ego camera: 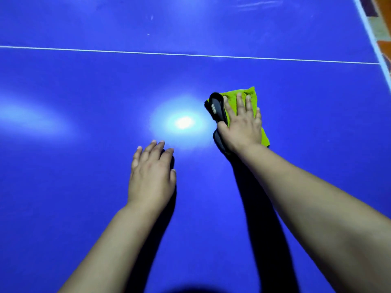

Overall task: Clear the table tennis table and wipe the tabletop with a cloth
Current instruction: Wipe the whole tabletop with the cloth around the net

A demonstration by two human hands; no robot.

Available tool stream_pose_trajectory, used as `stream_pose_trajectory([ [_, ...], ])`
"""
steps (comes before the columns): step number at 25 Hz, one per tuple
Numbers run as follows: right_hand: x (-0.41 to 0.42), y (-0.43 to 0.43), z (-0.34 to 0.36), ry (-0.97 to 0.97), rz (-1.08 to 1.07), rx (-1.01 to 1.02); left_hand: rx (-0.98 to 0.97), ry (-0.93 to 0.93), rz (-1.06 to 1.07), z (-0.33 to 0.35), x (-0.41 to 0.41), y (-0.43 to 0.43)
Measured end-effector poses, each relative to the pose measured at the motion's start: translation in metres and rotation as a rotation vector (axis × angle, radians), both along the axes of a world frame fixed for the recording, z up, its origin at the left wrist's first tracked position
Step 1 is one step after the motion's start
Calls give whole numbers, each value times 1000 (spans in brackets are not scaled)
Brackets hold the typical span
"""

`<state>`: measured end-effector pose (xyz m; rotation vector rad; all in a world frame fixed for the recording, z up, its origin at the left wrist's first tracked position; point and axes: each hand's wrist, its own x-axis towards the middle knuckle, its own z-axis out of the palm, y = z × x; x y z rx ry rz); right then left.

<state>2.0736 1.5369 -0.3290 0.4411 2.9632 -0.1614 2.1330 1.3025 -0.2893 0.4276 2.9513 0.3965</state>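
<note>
The right hand (241,123) presses flat, fingers straight, on a green-and-black cloth (251,96) lying on the blue table tennis tabletop (84,85), while the left hand (151,174) rests palm-down well apart to its left, nearer the person.

Bare forearms (317,208) and bare hands (151,174)

Indoor games space; home or club, cannot tell. Blue table tennis table (84,92) fills nearly whole view, top glossy. Thin white line (190,55) runs across top from left edge to right edge. White border stripe (365,22) along right edge. Bright lamp glare (184,122) near middle of top, softer patch toward left edge: artificial light overhead. Past far right corner, patterned floor covering (383,32), orange, dark and pale patches, rug-like. Faint pale scuffs (151,17) on far part of top.
</note>
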Motion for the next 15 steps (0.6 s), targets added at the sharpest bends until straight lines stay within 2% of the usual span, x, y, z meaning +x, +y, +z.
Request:
stream_pose_trajectory([
  [7,138,-126,13,-117,171,40,-18,-46,65,23,92,-92],
  [11,202,-178,13,-170,289,57,-14,-39,173,33,143,-148],
  [15,267,-216,6,-88,407,26,-5,-40,220,34,190,-181],
])
